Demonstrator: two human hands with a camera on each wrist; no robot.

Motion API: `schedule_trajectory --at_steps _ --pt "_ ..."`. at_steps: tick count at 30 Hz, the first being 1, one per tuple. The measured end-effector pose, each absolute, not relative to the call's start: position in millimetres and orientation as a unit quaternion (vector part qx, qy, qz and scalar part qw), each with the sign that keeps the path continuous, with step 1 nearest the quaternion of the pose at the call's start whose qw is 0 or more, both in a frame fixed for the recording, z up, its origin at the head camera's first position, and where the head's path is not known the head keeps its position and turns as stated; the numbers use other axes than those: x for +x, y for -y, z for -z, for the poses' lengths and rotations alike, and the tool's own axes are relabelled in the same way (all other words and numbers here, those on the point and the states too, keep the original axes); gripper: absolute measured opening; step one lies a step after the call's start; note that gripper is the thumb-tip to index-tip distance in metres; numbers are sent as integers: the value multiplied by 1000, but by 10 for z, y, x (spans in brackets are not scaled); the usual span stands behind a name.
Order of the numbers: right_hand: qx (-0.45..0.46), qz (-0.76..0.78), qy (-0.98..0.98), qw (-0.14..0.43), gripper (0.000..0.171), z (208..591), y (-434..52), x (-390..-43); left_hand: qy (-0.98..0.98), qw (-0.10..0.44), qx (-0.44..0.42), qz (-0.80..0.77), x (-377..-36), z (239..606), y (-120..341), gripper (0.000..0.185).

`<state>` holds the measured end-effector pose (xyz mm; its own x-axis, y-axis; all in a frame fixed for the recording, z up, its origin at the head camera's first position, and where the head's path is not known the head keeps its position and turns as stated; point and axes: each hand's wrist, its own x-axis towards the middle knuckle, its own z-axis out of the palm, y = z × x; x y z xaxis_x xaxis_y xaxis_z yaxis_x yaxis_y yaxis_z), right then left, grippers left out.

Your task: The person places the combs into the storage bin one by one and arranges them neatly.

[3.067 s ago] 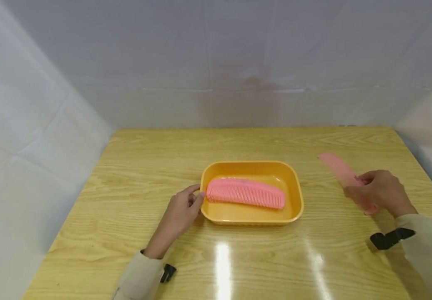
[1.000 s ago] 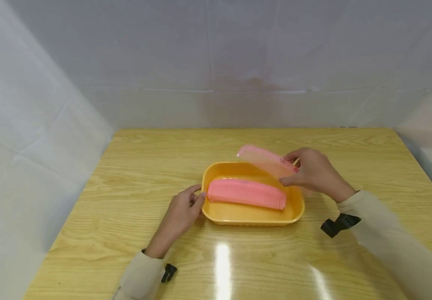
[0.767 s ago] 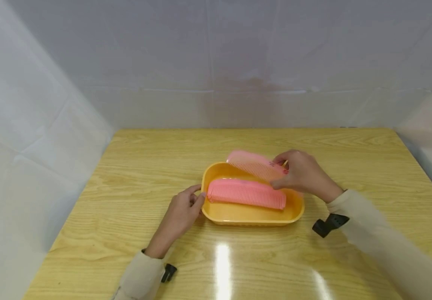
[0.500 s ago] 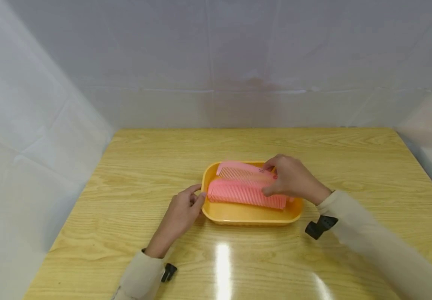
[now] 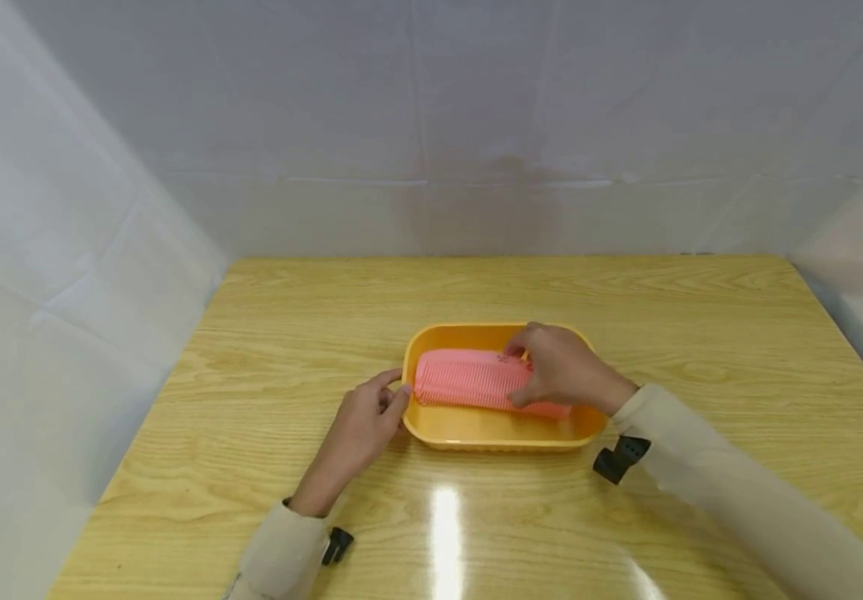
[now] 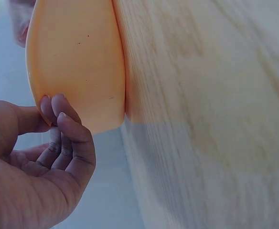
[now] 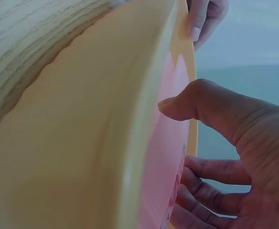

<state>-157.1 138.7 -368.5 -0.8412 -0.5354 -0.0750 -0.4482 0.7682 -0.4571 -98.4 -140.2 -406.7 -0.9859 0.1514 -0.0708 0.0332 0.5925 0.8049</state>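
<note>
the left hand (image 5: 360, 425) pinches the left rim of the orange tray (image 5: 491, 433) on the wooden table (image 5: 266, 350) — fingers curled on its edge. inside the tray lie pink combs (image 5: 461, 379), stacked so closely they can't be told apart. the right hand (image 5: 562, 371) holds their right part — thumb and fingers around it.

A staged recording booth rather than a lived-in room: plain white sheeting (image 5: 431, 125) hangs behind and to both sides of a glossy wood-grain table (image 5: 326, 317), closing it off on three sides, with creases and seams showing in the fabric. Overhead lamps leave two bright streaks along the table's near edge. The surface carries only a yellow plastic tray (image 5: 491, 433) near its centre. Small black camera mounts (image 5: 621, 459) strapped at the cuffs of the person's beige sleeves mark the scene as a set-up for data capture.
</note>
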Motion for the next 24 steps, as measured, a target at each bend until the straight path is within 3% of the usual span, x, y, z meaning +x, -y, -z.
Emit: schedule_trajectory --at_steps 12,24 --pt "-283 206 -933 83 57 3718 -1378 -1562 -890 65 53 -449 -999 4066 1389 41" --pt "-254 255 -925 121 61 3638 -1492 -1485 -913 40 58 -401 -953 4042 1445 41"
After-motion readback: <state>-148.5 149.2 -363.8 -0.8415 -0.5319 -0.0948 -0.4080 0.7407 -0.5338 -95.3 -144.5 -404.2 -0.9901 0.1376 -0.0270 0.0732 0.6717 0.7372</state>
